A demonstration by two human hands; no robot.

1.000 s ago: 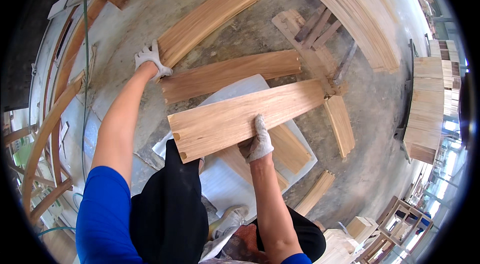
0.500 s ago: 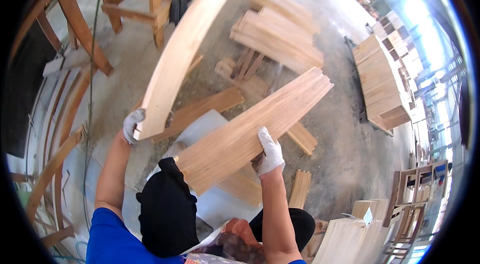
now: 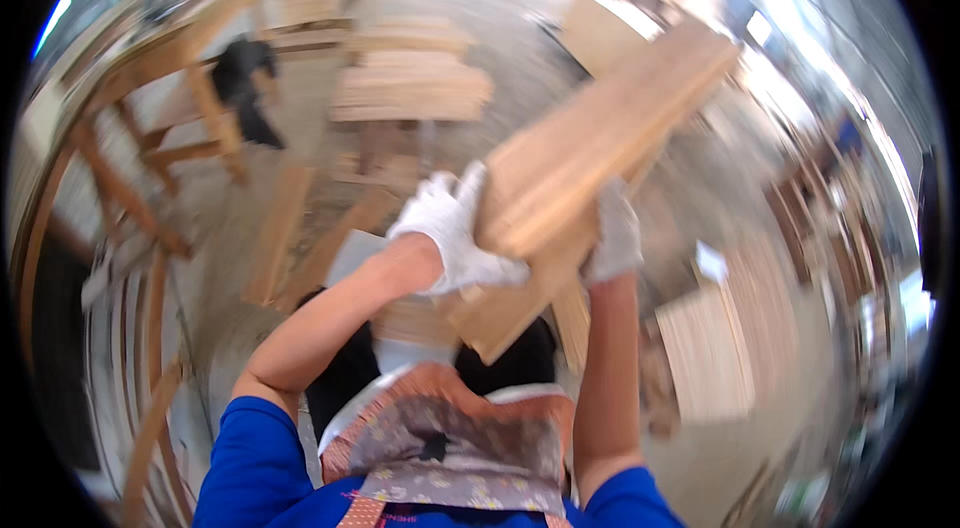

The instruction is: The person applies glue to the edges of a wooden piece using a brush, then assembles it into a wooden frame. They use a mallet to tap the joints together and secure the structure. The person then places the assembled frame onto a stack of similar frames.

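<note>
Two long wooden planks lie one over the other in front of me, slanting up to the far right. My left hand [image 3: 445, 228], in a white glove, holds the near end of the upper plank [image 3: 600, 133], thumb below the corner and fingers along its left edge. My right hand [image 3: 612, 233], also gloved, grips the right edge of the lower plank [image 3: 520, 303]; its fingertips are partly hidden and blurred. The lower plank's near end sticks out toward me past the upper one.
A stack of planks [image 3: 410, 93] rests on a low stand ahead. Loose boards [image 3: 335, 243] lie on the floor at left. A wooden frame [image 3: 190, 108] stands far left. Stacked panels [image 3: 705, 348] sit at right, and a big wooden block [image 3: 600, 28] is farther back.
The plank in my left hand has come from the left onto the one in my right hand. Both hands are now closer together, and my view has swung to the right.
</note>
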